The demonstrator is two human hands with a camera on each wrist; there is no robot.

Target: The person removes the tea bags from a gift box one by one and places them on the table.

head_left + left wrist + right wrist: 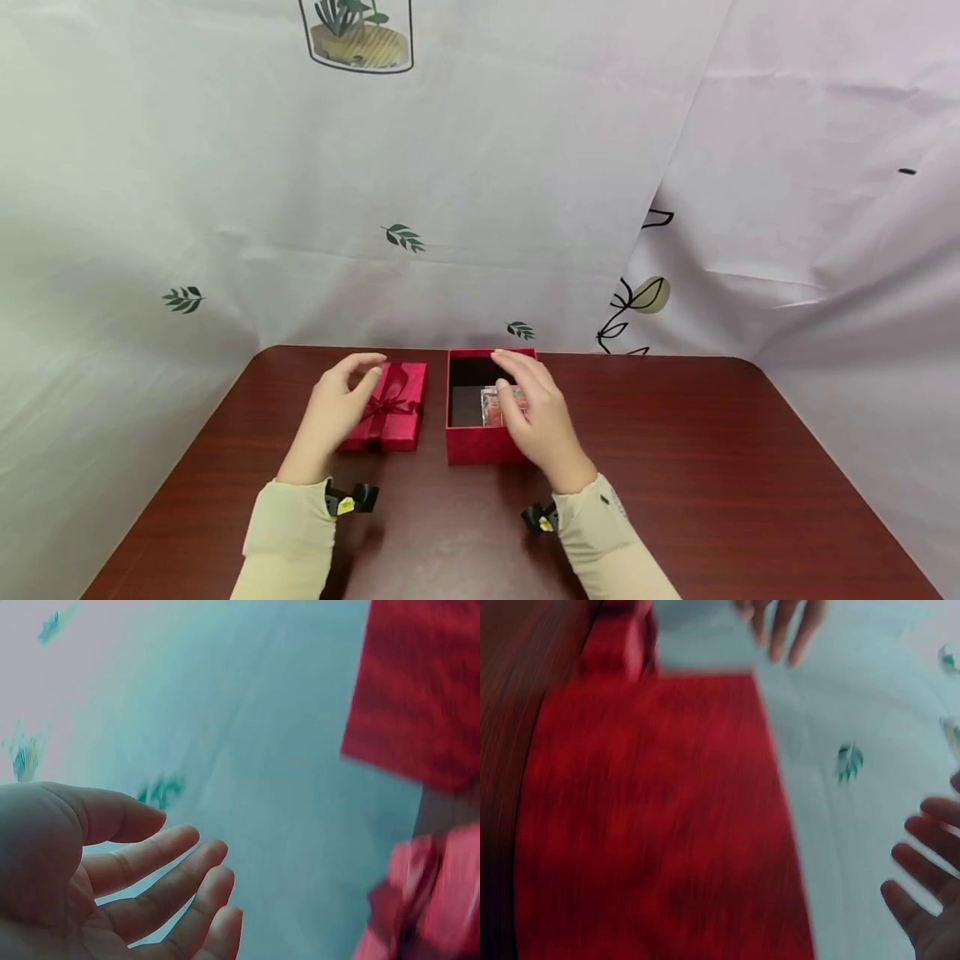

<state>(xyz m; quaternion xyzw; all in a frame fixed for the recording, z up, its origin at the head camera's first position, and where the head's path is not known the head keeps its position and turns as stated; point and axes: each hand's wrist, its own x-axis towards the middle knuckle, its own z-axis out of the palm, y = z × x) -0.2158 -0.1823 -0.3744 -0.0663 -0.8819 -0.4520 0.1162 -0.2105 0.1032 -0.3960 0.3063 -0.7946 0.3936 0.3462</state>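
Red square lid w/ ribbon bow point(392, 408) just L of open red square box point(483, 447), both on brown wood-look table point(712, 450). Flat red-white printed packet point(492, 409) in box, twd R. L hand point(337, 407) above lid's L side, R hand point(543, 414) above box's R side. Pale leaf-print cloth point(517, 167) behind tbl.

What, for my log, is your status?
Left hand, right hand: empty, relaxed. Red rectangular cardboard box: open, reddish printed item inside. Right hand partly hides box, head view.

1. Head view's decently bright and sharp, backdrop point(525, 167) going greenish left, pinkish right.
2. Soft glare on the near tabletop point(450, 542).
3. Wrist cams run bluer, and the red box point(660, 825) looks pretty smeary there.
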